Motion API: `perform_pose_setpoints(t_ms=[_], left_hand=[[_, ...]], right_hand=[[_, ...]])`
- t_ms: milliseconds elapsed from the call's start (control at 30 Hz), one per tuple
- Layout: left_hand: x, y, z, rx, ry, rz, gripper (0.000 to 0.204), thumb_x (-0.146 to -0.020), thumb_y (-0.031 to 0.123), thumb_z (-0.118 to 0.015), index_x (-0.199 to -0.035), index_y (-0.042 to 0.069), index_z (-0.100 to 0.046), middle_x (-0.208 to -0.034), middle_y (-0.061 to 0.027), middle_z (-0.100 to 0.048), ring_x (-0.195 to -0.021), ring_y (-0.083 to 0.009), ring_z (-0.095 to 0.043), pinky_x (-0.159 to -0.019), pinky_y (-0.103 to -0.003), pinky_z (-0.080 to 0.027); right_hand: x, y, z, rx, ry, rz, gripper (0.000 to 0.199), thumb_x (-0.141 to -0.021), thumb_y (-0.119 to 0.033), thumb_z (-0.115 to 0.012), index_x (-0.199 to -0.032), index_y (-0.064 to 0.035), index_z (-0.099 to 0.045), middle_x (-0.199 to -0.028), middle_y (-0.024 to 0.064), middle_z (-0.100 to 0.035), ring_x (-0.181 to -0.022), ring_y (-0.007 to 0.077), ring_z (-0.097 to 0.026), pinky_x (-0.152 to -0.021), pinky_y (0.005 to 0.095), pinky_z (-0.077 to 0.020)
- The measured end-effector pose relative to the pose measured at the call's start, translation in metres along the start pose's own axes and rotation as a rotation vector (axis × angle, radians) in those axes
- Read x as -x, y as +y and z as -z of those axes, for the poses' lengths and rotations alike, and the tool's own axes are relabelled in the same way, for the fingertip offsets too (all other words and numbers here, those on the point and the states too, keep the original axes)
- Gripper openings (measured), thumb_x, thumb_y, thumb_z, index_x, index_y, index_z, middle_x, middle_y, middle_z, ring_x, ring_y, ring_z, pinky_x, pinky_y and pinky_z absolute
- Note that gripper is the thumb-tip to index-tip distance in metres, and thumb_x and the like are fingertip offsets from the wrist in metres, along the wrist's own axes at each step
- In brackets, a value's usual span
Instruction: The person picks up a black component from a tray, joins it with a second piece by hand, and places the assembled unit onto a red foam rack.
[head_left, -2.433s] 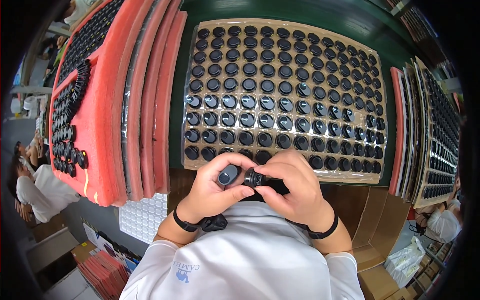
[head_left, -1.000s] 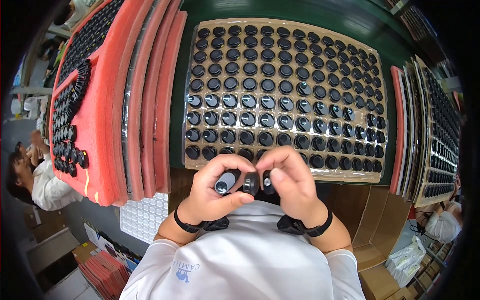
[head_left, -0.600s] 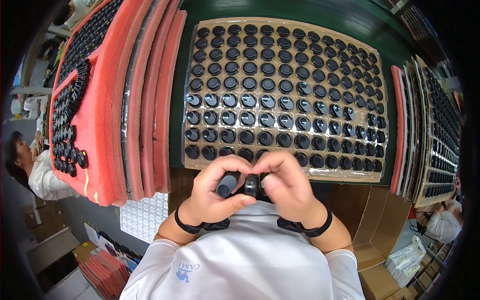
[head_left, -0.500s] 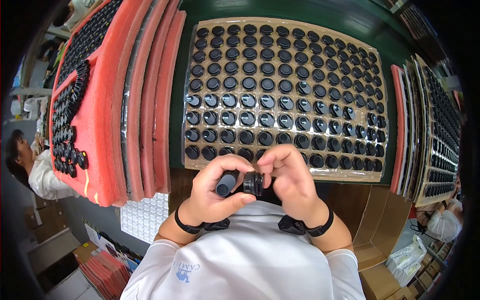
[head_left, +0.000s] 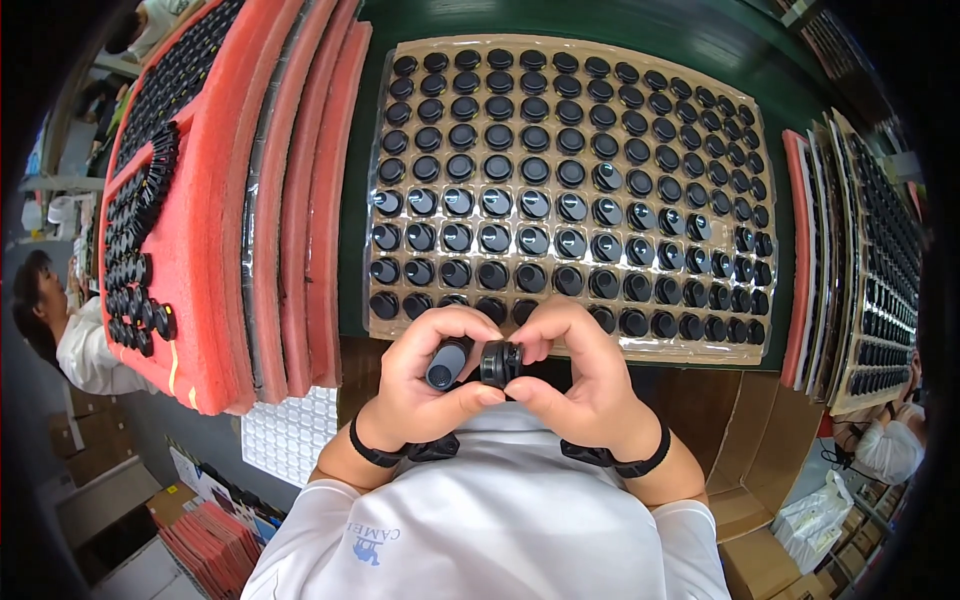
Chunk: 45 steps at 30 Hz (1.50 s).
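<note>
Beside the tray [head_left: 718, 232], head view: our left hand [head_left: 410, 378] curls round the cylinder [head_left: 447, 364]; between both hands, our right hand [head_left: 590, 385] pinches the disc [head_left: 496, 364]. We judge it light, stiff, smooth: hold its rim.

White plastic bag [head_left: 808, 530], brown cardboard box [head_left: 755, 568], pink sheets [head_left: 208, 548] stacked lower left
</note>
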<state>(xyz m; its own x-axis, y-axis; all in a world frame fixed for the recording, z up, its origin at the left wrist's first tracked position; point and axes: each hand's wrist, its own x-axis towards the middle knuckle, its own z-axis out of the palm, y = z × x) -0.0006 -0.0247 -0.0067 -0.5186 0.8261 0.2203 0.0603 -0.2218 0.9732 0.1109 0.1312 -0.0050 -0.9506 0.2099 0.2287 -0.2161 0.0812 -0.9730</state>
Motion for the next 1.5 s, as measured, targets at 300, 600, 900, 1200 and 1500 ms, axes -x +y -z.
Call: perform_pose_setpoints(t_ms=[300,600,900,1200,1500], left_hand=[[-0.001,0.002,-0.004,0.030,0.017,0.134,0.043,-0.077,0.018,-0.074,-0.108,0.000,-0.049,-0.099,-0.0095,-0.056,-0.070,-0.0078,-0.046,-0.064,-0.020,-0.038],[0.000,-0.007,0.011,0.334,-0.019,0.209,0.039,-0.085,0.012,-0.057,-0.118,0.001,-0.039,-0.112,-0.0164,-0.052,-0.077,-0.0123,-0.048,-0.068,-0.025,-0.041],[0.009,-0.001,0.015,0.274,-0.046,0.301,0.035,-0.089,0.017,-0.056,-0.117,-0.001,-0.043,-0.116,-0.0176,-0.053,-0.083,-0.0145,-0.054,-0.071,-0.027,-0.047],[0.012,-0.001,0.018,0.284,-0.062,0.300,0.036,-0.089,0.017,-0.058,-0.117,-0.002,-0.046,-0.108,-0.0146,-0.057,-0.080,-0.0131,-0.055,-0.070,-0.026,-0.048],[0.009,0.003,0.011,0.271,-0.032,0.339,0.045,-0.086,0.032,-0.063,-0.114,-0.002,-0.049,-0.101,-0.0150,-0.059,-0.069,-0.0131,-0.053,-0.065,-0.025,-0.045]], right_hand=[[-0.005,-0.011,0.013,0.153,0.048,0.076,0.027,-0.073,-0.008,-0.070,-0.097,-0.0015,-0.059,-0.089,0.0098,-0.056,-0.080,0.0190,-0.053,-0.072,0.0294,-0.0438],[0.000,-0.031,0.099,0.736,0.170,-0.228,0.023,-0.072,-0.002,-0.066,-0.094,-0.0012,-0.058,-0.085,0.0087,-0.056,-0.079,0.0197,-0.055,-0.071,0.0280,-0.0438],[0.000,-0.015,0.180,1.347,0.241,-0.282,0.017,-0.073,-0.004,-0.066,-0.087,0.0003,-0.057,-0.082,0.0127,-0.056,-0.080,0.0268,-0.056,-0.072,0.0344,-0.0455],[-0.004,-0.005,0.186,1.403,0.212,-0.301,0.016,-0.072,-0.004,-0.066,-0.083,0.0009,-0.056,-0.079,0.0129,-0.055,-0.077,0.0280,-0.055,-0.070,0.0362,-0.0453],[-0.009,-0.009,0.183,1.450,0.125,-0.224,0.019,-0.071,-0.006,-0.068,-0.084,0.0003,-0.057,-0.078,0.0132,-0.055,-0.076,0.0287,-0.054,-0.067,0.0368,-0.0442]])
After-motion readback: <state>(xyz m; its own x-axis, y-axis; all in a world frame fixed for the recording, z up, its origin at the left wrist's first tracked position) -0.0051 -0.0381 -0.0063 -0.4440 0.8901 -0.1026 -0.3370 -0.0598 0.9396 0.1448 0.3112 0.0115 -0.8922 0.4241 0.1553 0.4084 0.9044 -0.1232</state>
